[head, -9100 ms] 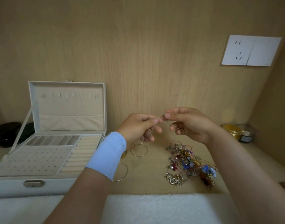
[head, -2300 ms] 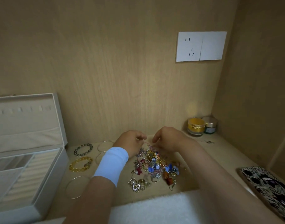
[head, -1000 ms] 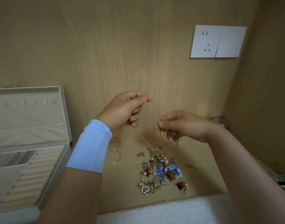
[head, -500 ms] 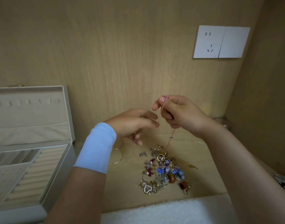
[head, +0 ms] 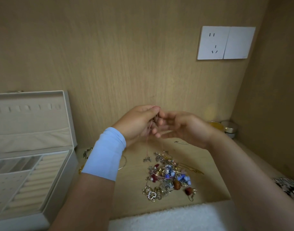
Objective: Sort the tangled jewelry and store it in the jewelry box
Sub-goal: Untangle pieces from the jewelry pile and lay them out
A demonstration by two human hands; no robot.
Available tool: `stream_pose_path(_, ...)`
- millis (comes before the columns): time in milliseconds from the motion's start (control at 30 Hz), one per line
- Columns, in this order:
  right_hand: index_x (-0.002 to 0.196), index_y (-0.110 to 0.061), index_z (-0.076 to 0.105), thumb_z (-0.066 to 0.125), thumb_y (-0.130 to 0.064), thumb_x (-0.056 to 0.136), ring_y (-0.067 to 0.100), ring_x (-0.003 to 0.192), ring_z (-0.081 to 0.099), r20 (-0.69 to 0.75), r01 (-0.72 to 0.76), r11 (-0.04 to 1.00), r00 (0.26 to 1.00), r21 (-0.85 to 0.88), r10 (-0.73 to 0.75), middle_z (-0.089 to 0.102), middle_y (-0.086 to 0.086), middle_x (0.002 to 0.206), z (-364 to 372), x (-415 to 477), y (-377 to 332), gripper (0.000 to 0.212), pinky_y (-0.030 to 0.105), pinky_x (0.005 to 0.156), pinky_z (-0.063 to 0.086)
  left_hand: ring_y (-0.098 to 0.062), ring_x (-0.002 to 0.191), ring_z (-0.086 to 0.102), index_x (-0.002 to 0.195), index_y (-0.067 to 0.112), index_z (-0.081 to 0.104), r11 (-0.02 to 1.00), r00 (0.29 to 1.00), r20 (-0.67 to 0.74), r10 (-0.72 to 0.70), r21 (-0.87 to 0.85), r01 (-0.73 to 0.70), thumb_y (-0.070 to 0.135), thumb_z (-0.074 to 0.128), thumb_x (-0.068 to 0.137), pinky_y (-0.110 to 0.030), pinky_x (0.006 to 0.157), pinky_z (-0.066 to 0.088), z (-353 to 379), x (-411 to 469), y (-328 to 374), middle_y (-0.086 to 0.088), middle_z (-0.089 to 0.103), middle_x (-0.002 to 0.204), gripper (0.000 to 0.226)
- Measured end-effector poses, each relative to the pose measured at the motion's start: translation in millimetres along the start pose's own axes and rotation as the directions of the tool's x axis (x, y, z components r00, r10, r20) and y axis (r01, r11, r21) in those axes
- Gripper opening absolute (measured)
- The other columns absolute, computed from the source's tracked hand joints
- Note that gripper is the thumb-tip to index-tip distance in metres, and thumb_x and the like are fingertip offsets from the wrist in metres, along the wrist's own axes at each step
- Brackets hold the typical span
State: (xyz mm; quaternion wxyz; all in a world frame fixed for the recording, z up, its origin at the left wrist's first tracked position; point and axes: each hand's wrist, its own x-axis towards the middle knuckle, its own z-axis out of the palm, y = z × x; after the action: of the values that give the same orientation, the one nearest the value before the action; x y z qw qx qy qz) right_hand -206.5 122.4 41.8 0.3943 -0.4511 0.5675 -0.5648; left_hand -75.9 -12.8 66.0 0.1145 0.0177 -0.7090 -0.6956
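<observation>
A tangled jewelry pile [head: 168, 175] of beads, charms and earrings lies on the wooden shelf below my hands. My left hand [head: 138, 124], with a light blue wristband, pinches the top of a thin pink cord [head: 147, 144] between thumb and forefinger. The cord hangs down to the pile. My right hand [head: 186, 129] is beside the left, its fingers loosely extended and touching the left fingers; I see no grip on the cord. The open cream jewelry box [head: 66, 165] stands at the left with its lid upright.
Bracelets lie partly hidden behind my left wrist: a dark beaded one [head: 87, 153] and a thin hoop [head: 124, 163]. A thin chain [head: 181, 142] lies behind my right hand. Two small jars [head: 229, 129] stand in the back corner. A white towel [head: 168, 217] covers the front edge, with a patterned pouch [head: 289, 187] at the right.
Half a second ago my right hand pinched the raised cord and the left hand was open below it. Now my left hand pinches the cord's top and my right fingers have straightened.
</observation>
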Motion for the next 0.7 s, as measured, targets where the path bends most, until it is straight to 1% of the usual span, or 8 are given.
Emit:
stream_pose_path(100, 0.129, -0.001, 0.058, 0.044, -0.009, 0.084, 0.038, 0.119, 0.061, 0.283, -0.146, 0.984, 0.944, -0.107, 0.171, 0.064, 0.024, 0.128, 3, 0, 12, 0.048, 0.048, 0.103, 0.044, -0.013, 0.045, 0.046, 0.086, 0.01, 0.053, 0.997, 0.998, -0.021, 0.06, -0.048, -0.061, 0.019, 0.034, 0.108, -0.021, 0.039, 0.041, 0, -2, 7, -0.003, 0.055, 0.069, 0.031)
stream_pose_path(167, 0.133, 0.001, 0.056, 0.05, -0.01, 0.091, 0.036, 0.114, 0.063, 0.362, -0.185, 0.961, 0.898, -0.206, 0.251, 0.061, 0.026, 0.132, 5, 0, 16, 0.044, 0.04, 0.097, 0.047, -0.013, 0.045, 0.044, 0.085, 0.015, 0.054, 0.995, 0.993, -0.051, 0.103, -0.011, -0.103, 0.023, 0.033, 0.108, -0.015, 0.036, 0.029, -2, -2, 11, -0.001, 0.055, 0.071, 0.032)
stream_pose_path(233, 0.13, -0.003, 0.061, 0.058, -0.014, 0.093, 0.028, 0.098, 0.067, 0.342, -0.179, 0.933, 0.895, -0.312, 0.286, 0.067, 0.02, 0.126, 8, 1, 16, 0.039, 0.03, 0.085, 0.048, -0.011, 0.042, 0.04, 0.085, 0.016, 0.054, 0.988, 0.985, -0.075, 0.154, -0.009, -0.155, 0.025, 0.032, 0.108, -0.012, 0.036, 0.021, -3, -3, 17, -0.001, 0.055, 0.072, 0.033)
stream_pose_path(300, 0.12, -0.008, 0.07, 0.062, -0.015, 0.094, 0.028, 0.088, 0.062, 0.301, -0.167, 0.91, 0.908, -0.381, 0.293, 0.073, 0.014, 0.113, 10, 2, 15, 0.028, 0.028, 0.079, 0.047, -0.009, 0.04, 0.035, 0.087, 0.014, 0.052, 0.98, 0.974, -0.109, 0.197, -0.016, -0.2, 0.023, 0.031, 0.108, -0.011, 0.037, 0.019, -4, -4, 21, -0.002, 0.053, 0.073, 0.032)
stream_pose_path(367, 0.109, -0.008, 0.074, 0.059, -0.016, 0.099, 0.03, 0.083, 0.058, 0.25, -0.174, 0.897, 0.923, -0.406, 0.292, 0.075, 0.013, 0.102, 10, 1, 12, 0.019, 0.027, 0.076, 0.048, -0.009, 0.039, 0.032, 0.086, 0.014, 0.051, 0.973, 0.957, -0.175, 0.229, 0.063, -0.222, 0.022, 0.032, 0.108, -0.011, 0.039, 0.019, -7, -3, 24, -0.001, 0.053, 0.071, 0.031)
stream_pose_path(433, 0.102, -0.009, 0.075, 0.056, -0.017, 0.101, 0.018, 0.076, 0.062, 0.201, -0.195, 0.885, 0.932, -0.424, 0.302, 0.075, 0.013, 0.098, 8, -1, 10, 0.02, 0.028, 0.081, 0.05, -0.009, 0.037, 0.032, 0.084, 0.014, 0.052, 0.959, 0.933, -0.255, 0.256, 0.185, -0.213, 0.021, 0.033, 0.108, -0.012, 0.041, 0.02, -13, -3, 26, 0.003, 0.051, 0.063, 0.031)
stream_pose_path(533, 0.102, -0.011, 0.075, 0.06, -0.018, 0.099, 0.012, 0.079, 0.063, 0.152, -0.215, 0.851, 0.934, -0.479, 0.322, 0.075, 0.01, 0.099, 4, -3, 11, 0.017, 0.035, 0.091, 0.046, -0.01, 0.036, 0.03, 0.081, 0.015, 0.051, 0.958, 0.904, -0.344, 0.253, 0.218, -0.185, 0.02, 0.034, 0.107, -0.012, 0.042, 0.02, -24, -6, 29, 0.006, 0.043, 0.052, 0.032)
stream_pose_path(700, 0.104, -0.014, 0.076, 0.061, -0.013, 0.098, 0.012, 0.09, 0.065, 0.117, -0.201, 0.839, 0.948, -0.506, 0.297, 0.076, 0.006, 0.103, 3, -5, 10, 0.016, 0.03, 0.088, 0.049, -0.007, 0.036, 0.034, 0.078, 0.014, 0.054, 0.92, 0.859, -0.427, 0.283, 0.373, -0.117, 0.018, 0.037, 0.105, -0.014, 0.037, 0.026, -34, -8, 22, 0.001, 0.042, 0.055, 0.032)
